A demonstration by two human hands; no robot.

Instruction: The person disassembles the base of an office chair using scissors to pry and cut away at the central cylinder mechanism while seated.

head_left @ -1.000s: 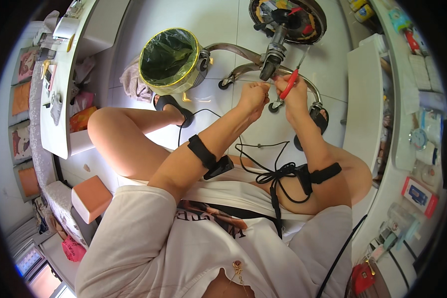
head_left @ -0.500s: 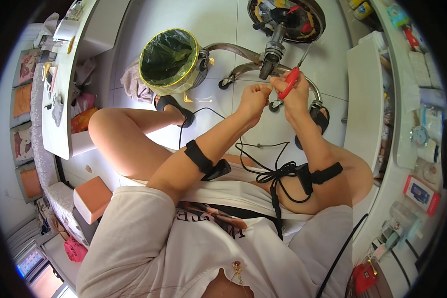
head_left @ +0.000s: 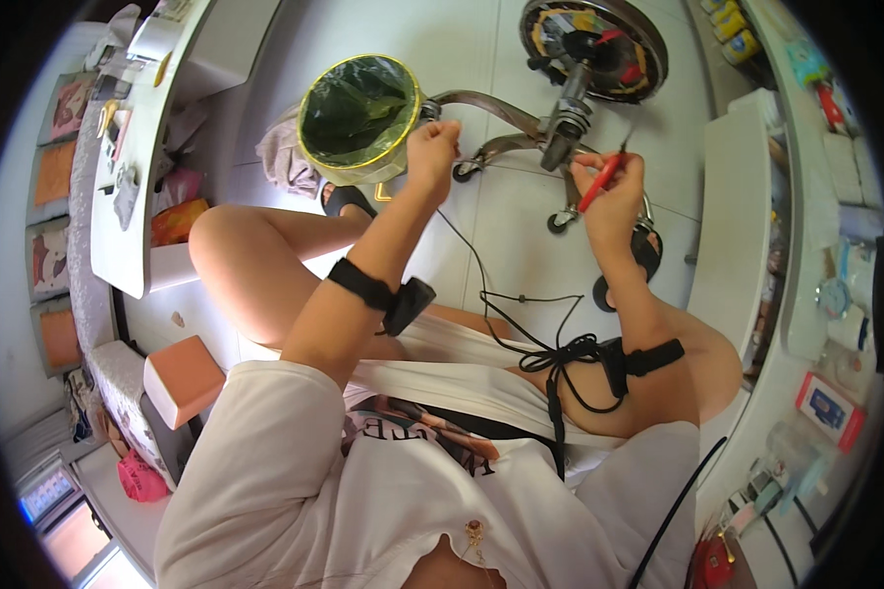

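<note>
In my right hand is a red-handled tool with a thin metal shaft that points away from me, its tip blurred. Before that hand lies a wheeled stool base with metal legs and casters. Its round seat shows a worn underside with yellow and red patches. My left hand is closed, fingertips pinched together, beside the right rim of a bin lined with a dark green bag. Whatever the pinch holds, if anything, is too small to make out.
A black cable lies bundled over my right thigh. A grey cloth sits beside the bin. White desks with small items flank me on the left, with shelves on the right. An orange-topped box stands at my left.
My left hand has moved left, away from my right hand, to the bin's rim. My right hand has shifted slightly right and keeps the red-handled tool.
</note>
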